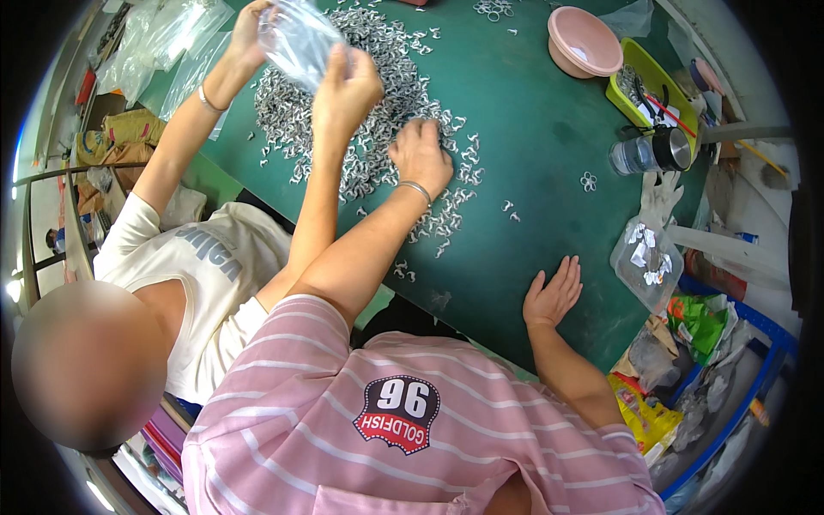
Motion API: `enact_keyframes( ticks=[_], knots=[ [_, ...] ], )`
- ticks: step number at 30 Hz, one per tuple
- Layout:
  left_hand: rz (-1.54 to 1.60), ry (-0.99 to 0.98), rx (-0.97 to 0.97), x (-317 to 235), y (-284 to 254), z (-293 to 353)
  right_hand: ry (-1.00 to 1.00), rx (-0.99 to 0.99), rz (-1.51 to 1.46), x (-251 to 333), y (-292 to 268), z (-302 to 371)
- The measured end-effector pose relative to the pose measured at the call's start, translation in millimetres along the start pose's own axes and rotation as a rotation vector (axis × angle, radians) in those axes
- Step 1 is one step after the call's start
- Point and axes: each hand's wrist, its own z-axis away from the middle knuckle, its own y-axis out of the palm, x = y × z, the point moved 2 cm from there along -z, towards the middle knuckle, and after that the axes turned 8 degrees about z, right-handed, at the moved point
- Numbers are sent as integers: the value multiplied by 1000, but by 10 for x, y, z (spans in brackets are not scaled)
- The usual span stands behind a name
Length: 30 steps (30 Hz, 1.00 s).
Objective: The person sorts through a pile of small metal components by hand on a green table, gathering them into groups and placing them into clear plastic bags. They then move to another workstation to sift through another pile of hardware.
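Note:
A heap of small curved grey metal pieces (369, 94) covers the upper-left part of the green table (524, 112). My left hand (422, 158), a bracelet at its wrist, is at the heap's right edge. Its fingers curl down among the pieces; their tips, and whatever they hold, are hidden. Flat on the bare tabletop farther right lies my right hand (554, 290), fingers stretched out and nothing in it. Two loose pieces (511, 211) lie between my hands.
To my left, a co-worker's hands hold up a clear plastic bag (300, 43) over the heap. A pink bowl (585, 43), a yellow-green basket (652, 86), a glass jar (639, 154) and a clear tray (645, 266) line the right side. Wire rings (588, 181) lie nearby.

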Motion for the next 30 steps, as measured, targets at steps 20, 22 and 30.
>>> enact_keyframes(
  ticks=[20,22,30],
  knots=[
    [-278,65,132,-247,476,-520,15,20,-46,-20,-20,-13],
    [-312,142,-9,-212,530,-546,24,28,-51,-22,-29,-12],
    [321,141,126,-460,420,-105,36,28,-66,-73,-8,-3]
  ],
)
